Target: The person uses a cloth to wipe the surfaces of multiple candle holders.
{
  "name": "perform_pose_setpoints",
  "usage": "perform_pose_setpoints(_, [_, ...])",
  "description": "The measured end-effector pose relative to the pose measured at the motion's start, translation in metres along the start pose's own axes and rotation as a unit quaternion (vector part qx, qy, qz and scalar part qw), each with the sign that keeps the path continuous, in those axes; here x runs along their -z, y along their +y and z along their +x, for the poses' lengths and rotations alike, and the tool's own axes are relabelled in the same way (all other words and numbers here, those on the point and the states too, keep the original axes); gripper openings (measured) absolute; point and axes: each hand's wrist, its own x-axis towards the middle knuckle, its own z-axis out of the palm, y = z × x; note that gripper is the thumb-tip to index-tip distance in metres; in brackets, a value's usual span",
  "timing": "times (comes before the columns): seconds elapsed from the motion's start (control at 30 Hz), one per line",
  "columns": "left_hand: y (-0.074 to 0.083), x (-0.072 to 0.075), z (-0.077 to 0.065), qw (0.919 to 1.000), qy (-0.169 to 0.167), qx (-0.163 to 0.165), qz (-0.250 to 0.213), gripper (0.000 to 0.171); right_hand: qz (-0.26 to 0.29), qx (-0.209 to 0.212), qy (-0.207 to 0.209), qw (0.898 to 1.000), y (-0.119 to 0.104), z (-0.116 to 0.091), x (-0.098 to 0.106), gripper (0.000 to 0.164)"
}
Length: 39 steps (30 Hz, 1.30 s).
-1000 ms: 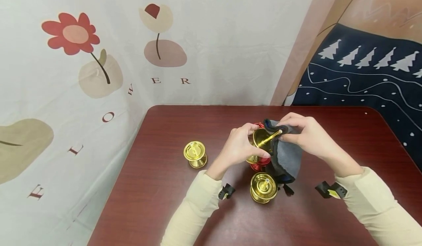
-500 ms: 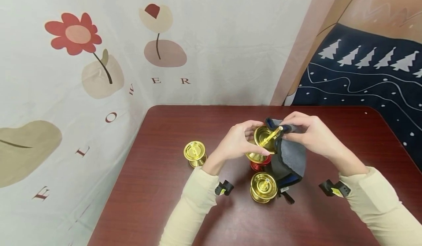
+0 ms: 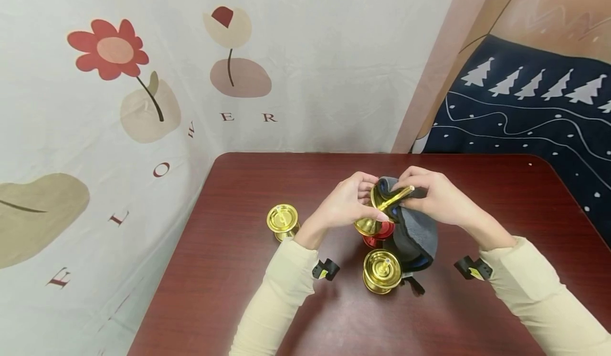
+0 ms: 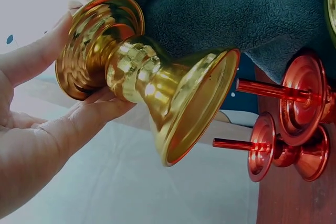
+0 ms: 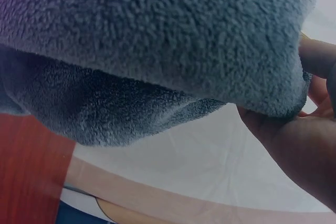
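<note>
My left hand (image 3: 341, 205) holds a gold candlestick (image 4: 168, 95) tilted, thumb and fingers round its dish end. Its long spike points up and to the right in the head view. With my right hand (image 3: 436, 194) I pinch a grey plush cloth (image 3: 417, 234) with a dark edging, which is tucked into the dish beside the spike. The rest of the cloth hangs down to the right. In the right wrist view the cloth fills most of the picture and covers the candlestick. Two red candlesticks (image 4: 304, 103) stand behind and below the held one, largely hidden in the head view.
A second gold candlestick (image 3: 382, 271) stands upright in front of the hanging cloth. Another gold candlestick (image 3: 282, 220) is on the left, close by my left wrist. The dark red wooden table (image 3: 229, 292) ends at a curtain (image 3: 334, 80) printed with flowers.
The held candlestick has been turned, and the cloth now lies further into its dish. My right hand and the hanging cloth swung slightly right, then back left.
</note>
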Motion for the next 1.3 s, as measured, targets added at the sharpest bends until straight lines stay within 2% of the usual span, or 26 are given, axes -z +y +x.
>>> perform_pose_setpoints(0.27, [-0.005,0.0,0.0,0.9997,-0.011,0.003,-0.02,0.063,0.031,0.012,-0.018,0.999,0.008,0.002,-0.006,0.029])
perform_pose_setpoints(0.47, [-0.005,0.002,0.0,0.9997,-0.02,0.001,-0.012,0.062,0.067,0.012,-0.027,0.997,0.012,0.001,-0.004,0.027])
perform_pose_setpoints(0.67, [-0.005,0.004,0.001,0.9992,-0.039,-0.003,0.005,0.061,0.109,0.025,-0.033,0.993,0.014,-0.001,0.002,0.024])
perform_pose_setpoints(0.8, [-0.005,0.003,0.002,0.9985,-0.054,0.0,-0.006,0.06,0.136,0.04,-0.039,0.989,0.016,-0.001,0.009,0.024])
perform_pose_setpoints(0.97, [-0.005,0.002,0.002,0.9981,-0.056,-0.014,-0.025,0.061,0.168,0.056,-0.037,0.983,0.017,-0.004,0.021,0.028])
perform_pose_setpoints(1.13, [-0.005,0.004,0.003,0.999,-0.039,-0.023,-0.002,0.063,0.159,0.009,0.002,0.987,0.011,-0.008,0.032,0.025])
perform_pose_setpoints(1.3, [-0.005,0.01,0.004,0.9985,0.019,-0.037,0.036,0.069,0.119,-0.083,0.072,0.987,0.0,-0.014,0.037,0.021])
